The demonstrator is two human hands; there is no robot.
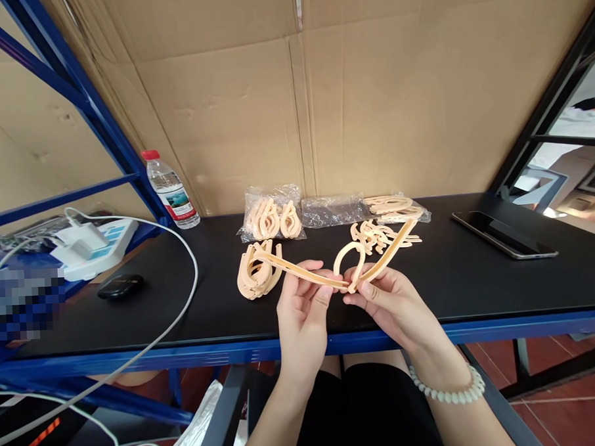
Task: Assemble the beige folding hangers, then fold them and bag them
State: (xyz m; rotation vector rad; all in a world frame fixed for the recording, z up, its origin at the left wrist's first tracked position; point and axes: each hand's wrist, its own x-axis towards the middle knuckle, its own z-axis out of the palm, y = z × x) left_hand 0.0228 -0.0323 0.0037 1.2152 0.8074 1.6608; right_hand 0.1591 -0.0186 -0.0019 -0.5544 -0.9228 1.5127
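Observation:
Both hands hold a beige folding clothes hanger above the table's front edge. My left hand (306, 308) is closed on the left hanger arm (299, 270), a long channelled strip pointing up and left. In my right hand (389, 298) is the right hanger arm (390, 252), slanting up and right. The curved hook (350, 248) rises between them at the centre, where the inner ends meet. Fingertips partly hide that joint, so I cannot tell whether the parts are fastened. Behind my left hand lies a pile of folded hangers (255, 277).
At the back are a bag of folded hangers (272, 217) and a bag of hanger arms (390, 206). Loose hooks (377, 236) lie before them. A phone (505, 233) rests right; a water bottle (172, 192), power strip (115, 241), black mouse (120, 286) and white cable (194, 280) are left.

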